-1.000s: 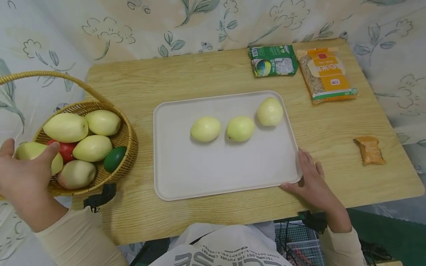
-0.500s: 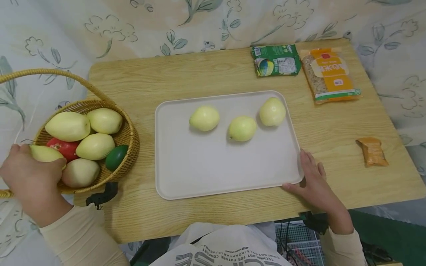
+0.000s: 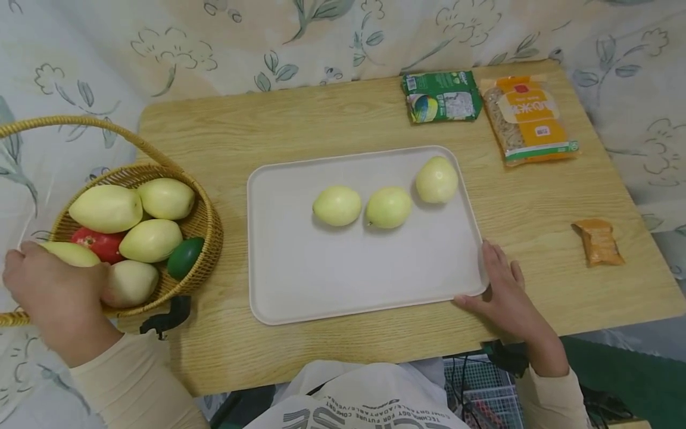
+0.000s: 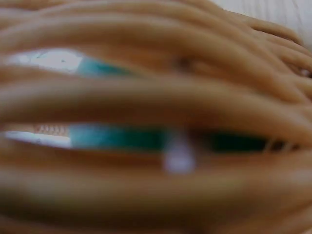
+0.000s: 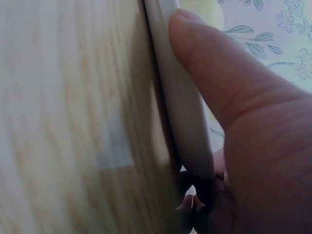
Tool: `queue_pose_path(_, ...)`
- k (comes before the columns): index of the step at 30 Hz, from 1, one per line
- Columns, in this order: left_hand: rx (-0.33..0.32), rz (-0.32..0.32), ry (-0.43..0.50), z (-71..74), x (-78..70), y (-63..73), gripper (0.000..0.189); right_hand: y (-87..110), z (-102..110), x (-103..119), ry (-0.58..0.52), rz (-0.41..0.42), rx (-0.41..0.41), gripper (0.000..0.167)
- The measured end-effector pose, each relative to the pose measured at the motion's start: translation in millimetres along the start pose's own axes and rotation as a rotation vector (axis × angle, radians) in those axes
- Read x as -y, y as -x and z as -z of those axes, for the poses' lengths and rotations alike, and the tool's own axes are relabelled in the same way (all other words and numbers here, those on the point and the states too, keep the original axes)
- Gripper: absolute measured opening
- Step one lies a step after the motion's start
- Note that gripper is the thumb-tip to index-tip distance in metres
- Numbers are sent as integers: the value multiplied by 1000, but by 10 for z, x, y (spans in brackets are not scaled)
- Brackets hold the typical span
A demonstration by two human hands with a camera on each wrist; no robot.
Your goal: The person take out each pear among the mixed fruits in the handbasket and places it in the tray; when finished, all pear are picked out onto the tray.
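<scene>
My left hand [image 3: 61,298] reaches into a wicker basket [image 3: 211,229], gripping a pale yellow-green oval fruit [image 3: 74,254] at its left side. That fruit is partly hidden under the hand. Around it lie several similar pale fruits [image 3: 105,208], a red item [image 3: 99,243] and a dark green one [image 3: 185,258]. Blurred strands of basket weave [image 4: 146,102] fill the left wrist view. My right hand [image 3: 506,295] rests at the front right corner of a white tray [image 3: 321,268], its thumb on the front rim and fingers along the right side. Three pale round fruits [image 3: 388,207] sit on the tray.
At the back right lie a green packet [image 3: 442,97] and an orange-and-clear bag of grain-like contents [image 3: 527,121]. A small orange packet [image 3: 597,242] is near the right edge. The basket's tall handle [image 3: 134,136] arches at the left. A wooden table [image 3: 214,345] bears the tray.
My left hand has come down and taken hold of the basket's leftmost fruit. On the tray, the leftmost fruit rolled back, then forward and slightly right. My right hand stays at the tray corner.
</scene>
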State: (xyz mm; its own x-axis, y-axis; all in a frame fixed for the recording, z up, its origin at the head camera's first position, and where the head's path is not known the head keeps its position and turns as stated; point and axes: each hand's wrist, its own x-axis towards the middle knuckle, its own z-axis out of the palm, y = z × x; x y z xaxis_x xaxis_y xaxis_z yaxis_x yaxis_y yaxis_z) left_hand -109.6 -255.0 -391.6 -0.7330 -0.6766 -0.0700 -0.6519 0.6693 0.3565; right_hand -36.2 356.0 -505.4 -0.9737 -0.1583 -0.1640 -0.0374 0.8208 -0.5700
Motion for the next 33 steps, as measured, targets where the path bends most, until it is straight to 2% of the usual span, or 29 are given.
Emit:
queue_pose_path(2,5,25,14,-9,-14,13,76,14,2,1,0,-3,1,117)
queue_pose_path(6,5,34,56,-29,9,18,74,38,-1,-10,1,10,-10,117)
queue_pose_path(13,-78,16,147,-29,14,109,63,46,-56,-15,-23,43,-15,115)
queue_pose_path(16,-104,31,162,-35,17,151,65,44,-70,-1,-20,37,-7,115)
queue_pose_path(19,-123,53,169,-39,14,154,68,37,-68,7,-12,28,-9,115)
queue_pose_path(22,-146,48,188,-40,-1,132,65,35,-54,5,-9,30,-16,116)
queue_pose_path(25,-142,51,217,-28,-48,128,63,35,-43,-2,-10,35,-21,116)
queue_pose_path(27,-94,84,255,1,-109,148,67,35,-36,-7,-10,37,-22,116)
queue_pose_path(30,8,120,340,42,-228,201,84,35,-25,-13,-4,33,-22,116)
queue_pose_path(33,90,105,436,61,-353,261,90,30,-17,-20,4,25,-23,116)
